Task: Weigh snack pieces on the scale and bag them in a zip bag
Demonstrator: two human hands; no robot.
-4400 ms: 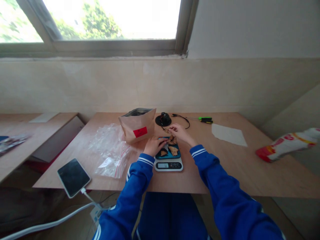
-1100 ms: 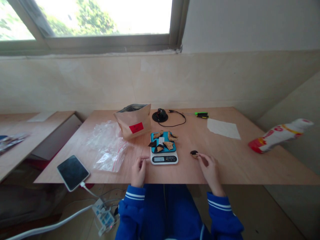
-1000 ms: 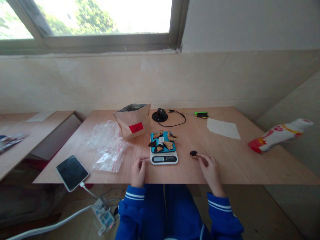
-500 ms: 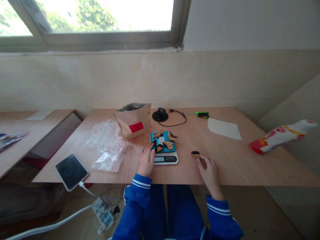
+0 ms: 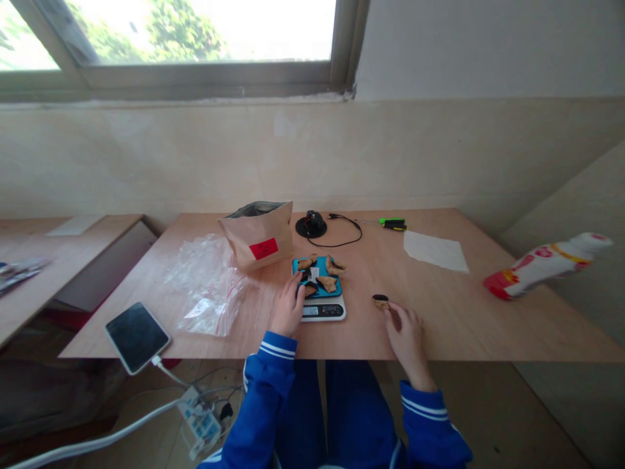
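A white kitchen scale point(image 5: 326, 319) with a lit display and a blue top point(image 5: 336, 292) is in front of me. Several curled dried pieces point(image 5: 327, 284), tan with dark patches like dried peel, lie on it around a small white label point(image 5: 314, 275). At the scale's left edge, my left hand point(image 5: 287, 309) has its thumb and fingertips closed about a dark dried piece, partly hidden by the fingers. Right of the scale, my right hand point(image 5: 406, 332) rests on the table, pinching another dried piece point(image 5: 381, 301), dark above and tan below.
Behind the scale stand an open brown paper bag point(image 5: 258, 238) with a red label and a black round-based device point(image 5: 311, 225) with a cable. Clear plastic bags point(image 5: 208, 293) and a phone point(image 5: 137, 337) lie left. Screwdrivers point(image 5: 393, 225), white paper point(image 5: 435, 251) and a bottle point(image 5: 541, 268) are right.
My left fingers have shifted slightly up and further over the scale's left edge. My right hand keeps its pinch on the dried piece. The whole view has shifted slightly.
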